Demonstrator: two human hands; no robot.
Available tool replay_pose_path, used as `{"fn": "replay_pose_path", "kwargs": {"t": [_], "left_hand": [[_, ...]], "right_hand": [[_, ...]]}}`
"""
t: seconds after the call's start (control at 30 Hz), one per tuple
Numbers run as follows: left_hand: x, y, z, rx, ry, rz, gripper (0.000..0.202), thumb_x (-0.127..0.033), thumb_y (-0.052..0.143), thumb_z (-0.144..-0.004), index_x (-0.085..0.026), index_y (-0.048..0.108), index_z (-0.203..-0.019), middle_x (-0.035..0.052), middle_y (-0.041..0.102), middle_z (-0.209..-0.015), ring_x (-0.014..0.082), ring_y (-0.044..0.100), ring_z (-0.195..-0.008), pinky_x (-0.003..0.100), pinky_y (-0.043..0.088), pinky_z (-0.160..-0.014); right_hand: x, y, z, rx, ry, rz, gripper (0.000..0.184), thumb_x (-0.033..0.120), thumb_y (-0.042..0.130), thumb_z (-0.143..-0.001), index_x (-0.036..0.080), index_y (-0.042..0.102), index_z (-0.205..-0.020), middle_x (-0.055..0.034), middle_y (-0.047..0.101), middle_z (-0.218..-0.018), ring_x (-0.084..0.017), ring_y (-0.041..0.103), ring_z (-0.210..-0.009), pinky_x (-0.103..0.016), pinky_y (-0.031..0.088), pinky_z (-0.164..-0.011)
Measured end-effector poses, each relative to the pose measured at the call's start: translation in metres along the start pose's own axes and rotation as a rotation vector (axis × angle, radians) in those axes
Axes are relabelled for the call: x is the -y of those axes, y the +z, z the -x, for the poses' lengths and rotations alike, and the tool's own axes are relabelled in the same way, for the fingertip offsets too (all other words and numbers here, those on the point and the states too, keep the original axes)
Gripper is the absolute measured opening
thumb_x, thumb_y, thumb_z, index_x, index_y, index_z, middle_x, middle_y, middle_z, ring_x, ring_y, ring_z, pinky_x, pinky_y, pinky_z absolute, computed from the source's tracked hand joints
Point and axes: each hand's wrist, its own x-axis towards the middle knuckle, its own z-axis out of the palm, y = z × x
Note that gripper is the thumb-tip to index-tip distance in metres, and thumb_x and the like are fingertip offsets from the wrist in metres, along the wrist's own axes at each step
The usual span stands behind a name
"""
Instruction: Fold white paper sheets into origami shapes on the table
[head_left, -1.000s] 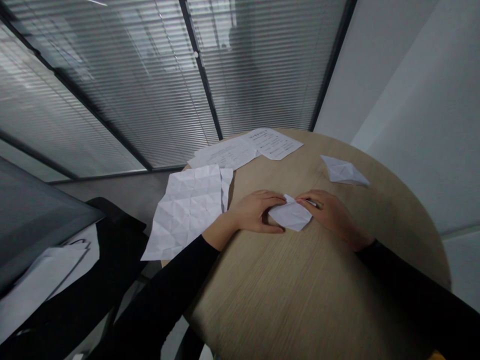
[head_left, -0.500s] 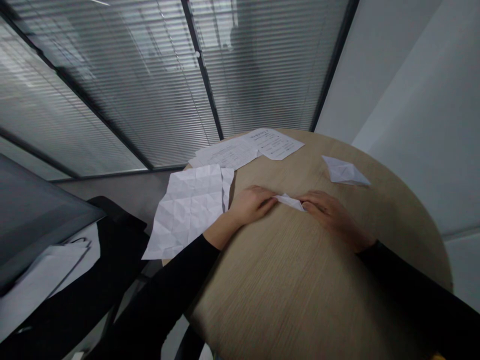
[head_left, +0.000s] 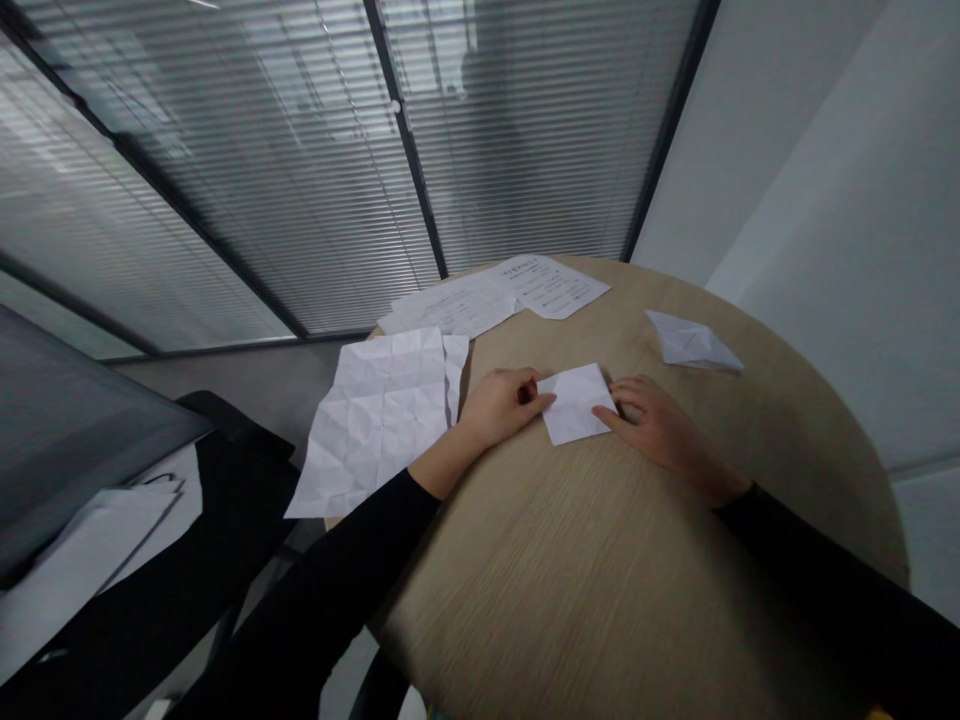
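A small folded sheet of white paper [head_left: 576, 402], roughly square, lies between my hands over the wooden table. Its left edge is pinched by my left hand [head_left: 501, 405], the thumb on top and the fingers curled behind. On the opposite edge, my right hand [head_left: 660, 428] grips the paper with its thumb on the near face and the fingers at the far side. Past my right hand rests a folded white paper shape [head_left: 691, 342] with pointed ends, touched by neither hand.
Creased white sheets [head_left: 379, 425] overhang the round table's [head_left: 600, 590] left edge. Printed pages [head_left: 551, 288] lie at the far edge. A black chair [head_left: 247, 480] with papers [head_left: 97, 545] stands at the left. Blinds [head_left: 315, 180] and a white wall [head_left: 832, 250] rise behind.
The paper has turned from a narrow, flattened strip to a broad square face towards me. Both thumbs now lie over its edges; the hands stay in nearly the same place.
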Motion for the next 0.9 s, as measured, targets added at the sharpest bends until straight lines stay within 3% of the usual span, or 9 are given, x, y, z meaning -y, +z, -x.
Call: {"fn": "replay_pose_path", "kwargs": {"t": [0.07, 0.17, 0.27, 0.4, 0.53, 0.63, 0.7, 0.9], "left_hand": [[0.0007, -0.0015, 0.0003, -0.006, 0.09, -0.148, 0.025, -0.042, 0.085, -0.106, -0.021, 0.079, -0.119, 0.0073, 0.083, -0.106, 0.0267, 0.078, -0.1, 0.047, 0.061, -0.1], [0.0008, -0.004, 0.0003, -0.034, 0.207, -0.253, 0.036, -0.042, 0.085, -0.106, -0.022, 0.077, -0.134, 0.0138, 0.08, -0.135, 0.0341, 0.075, -0.128, 0.053, 0.058, -0.114], [0.0011, -0.0048, 0.0009, 0.037, 0.286, -0.267, 0.032, -0.053, 0.081, -0.109, -0.023, 0.08, -0.122, 0.0121, 0.081, -0.131, 0.0332, 0.076, -0.125, 0.051, 0.057, -0.111], [0.001, -0.0036, 0.0023, 0.138, 0.288, -0.232, 0.036, -0.058, 0.08, -0.109, -0.023, 0.079, -0.115, 0.0096, 0.082, -0.119, 0.0314, 0.078, -0.119, 0.048, 0.057, -0.107], [0.0008, -0.0027, 0.0018, 0.146, 0.284, -0.209, 0.024, -0.047, 0.072, -0.114, -0.024, 0.079, -0.116, 0.0095, 0.082, -0.12, 0.0296, 0.078, -0.118, 0.048, 0.057, -0.108], [0.0009, -0.0022, 0.0011, 0.112, 0.298, -0.146, 0.014, -0.035, 0.067, -0.116, -0.024, 0.076, -0.116, 0.0122, 0.08, -0.135, 0.0293, 0.076, -0.128, 0.049, 0.058, -0.113], [0.0011, -0.0016, 0.0014, 0.073, 0.291, -0.101, 0.014, -0.034, 0.071, -0.113, -0.023, 0.072, -0.122, 0.0147, 0.077, -0.146, 0.0311, 0.073, -0.135, 0.052, 0.057, -0.118], [0.0019, -0.0016, 0.0024, 0.075, 0.195, -0.084, 0.029, -0.033, 0.075, -0.11, -0.023, 0.068, -0.135, 0.0087, 0.081, -0.116, 0.0285, 0.076, -0.11, 0.05, 0.058, -0.108]], "right_hand": [[-0.0064, 0.0038, 0.0, -0.004, -0.032, 0.054, 0.014, 0.044, 0.079, -0.106, 0.029, 0.078, -0.106, -0.0124, 0.084, -0.118, -0.04, 0.078, -0.115, -0.062, 0.063, -0.106], [-0.0123, 0.0074, 0.0013, -0.029, -0.036, 0.085, 0.028, 0.043, 0.081, -0.104, 0.03, 0.078, -0.129, -0.0139, 0.083, -0.132, -0.042, 0.077, -0.126, -0.066, 0.061, -0.111], [-0.0123, 0.0079, 0.0022, -0.019, -0.046, 0.069, 0.035, 0.046, 0.079, -0.107, 0.03, 0.076, -0.138, -0.0139, 0.083, -0.137, -0.042, 0.077, -0.13, -0.068, 0.06, -0.115], [-0.0088, 0.0069, 0.0017, 0.002, -0.055, 0.045, 0.037, 0.049, 0.083, -0.105, 0.031, 0.078, -0.137, -0.0135, 0.083, -0.139, -0.043, 0.077, -0.131, -0.068, 0.059, -0.116], [-0.0093, 0.0065, 0.0004, -0.001, -0.046, 0.04, 0.023, 0.043, 0.082, -0.106, 0.029, 0.078, -0.124, -0.0132, 0.084, -0.13, -0.041, 0.078, -0.123, -0.065, 0.06, -0.111], [-0.0115, 0.0053, -0.0014, 0.025, -0.042, 0.047, 0.01, 0.038, 0.078, -0.109, 0.029, 0.078, -0.11, -0.0106, 0.084, -0.112, -0.037, 0.078, -0.107, -0.058, 0.062, -0.1], [-0.0119, 0.004, -0.0026, 0.045, -0.052, 0.063, 0.011, 0.038, 0.076, -0.11, 0.029, 0.077, -0.105, -0.0089, 0.082, -0.103, -0.035, 0.076, -0.1, -0.055, 0.061, -0.094], [-0.0078, 0.0004, -0.0033, 0.015, -0.073, 0.103, 0.01, 0.032, 0.075, -0.111, 0.028, 0.082, -0.105, -0.01, 0.082, -0.105, -0.034, 0.076, -0.101, -0.053, 0.06, -0.094]]}}
